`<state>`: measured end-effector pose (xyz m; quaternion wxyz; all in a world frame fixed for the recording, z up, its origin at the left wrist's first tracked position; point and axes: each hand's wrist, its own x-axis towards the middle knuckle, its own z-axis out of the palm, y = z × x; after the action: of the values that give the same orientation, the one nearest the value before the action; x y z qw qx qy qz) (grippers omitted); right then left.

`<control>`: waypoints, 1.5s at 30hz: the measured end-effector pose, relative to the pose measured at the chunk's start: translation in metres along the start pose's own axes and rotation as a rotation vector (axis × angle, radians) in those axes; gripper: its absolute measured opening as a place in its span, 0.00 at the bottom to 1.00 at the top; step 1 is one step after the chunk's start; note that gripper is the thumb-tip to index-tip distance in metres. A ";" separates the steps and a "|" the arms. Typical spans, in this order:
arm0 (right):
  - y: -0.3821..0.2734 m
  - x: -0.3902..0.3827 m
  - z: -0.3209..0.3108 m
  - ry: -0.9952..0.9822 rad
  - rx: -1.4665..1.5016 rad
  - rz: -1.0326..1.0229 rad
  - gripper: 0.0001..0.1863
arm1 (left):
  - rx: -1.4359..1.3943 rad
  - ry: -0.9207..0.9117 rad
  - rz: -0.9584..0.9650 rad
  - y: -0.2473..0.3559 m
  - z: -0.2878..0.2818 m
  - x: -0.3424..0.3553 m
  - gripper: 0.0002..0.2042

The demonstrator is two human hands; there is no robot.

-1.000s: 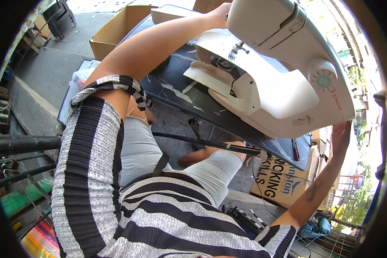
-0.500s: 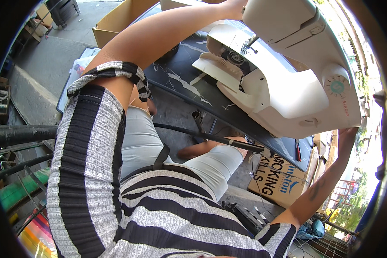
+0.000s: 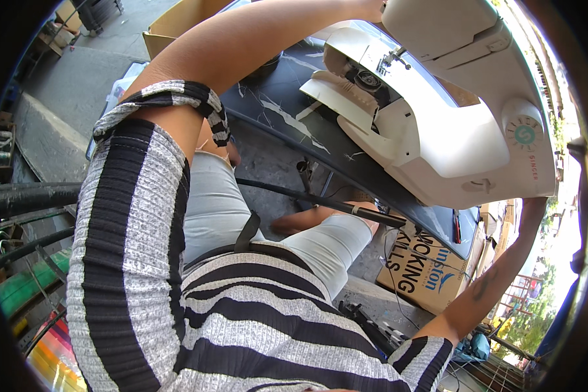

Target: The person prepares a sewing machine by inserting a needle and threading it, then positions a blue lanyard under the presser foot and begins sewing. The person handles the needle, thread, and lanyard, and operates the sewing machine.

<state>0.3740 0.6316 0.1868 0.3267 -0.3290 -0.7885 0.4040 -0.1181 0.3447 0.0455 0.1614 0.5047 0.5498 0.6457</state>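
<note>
A white sewing machine stands at the right of a dark, marble-patterned table. Its needle area hangs over the free arm, and the front flap is swung down, baring the round bobbin part. My left hand reaches across the top to the head end of the machine and is closed against it; most fingers are out of sight. At the opposite end, my right hand goes behind the machine's side, below the dial. Its fingers are hidden.
A red-and-black tool lies at the table's near right corner. Beneath stands a printed cardboard box. An open carton is at the far left. A black bar runs under the table edge, above my feet. Black pipes lie left.
The view has shifted slightly. The machine sits a little further right in the picture, most at its head, with both hands staying at its two ends.
</note>
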 end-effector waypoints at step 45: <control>-0.010 0.029 -0.015 0.050 -0.304 -0.128 0.18 | 0.733 -0.082 -0.044 0.148 -0.016 -0.163 0.19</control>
<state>0.3671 0.6558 0.2097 0.3179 -0.3335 -0.8515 0.2502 -0.0083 0.1606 0.0992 0.0058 0.5426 0.7483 0.3816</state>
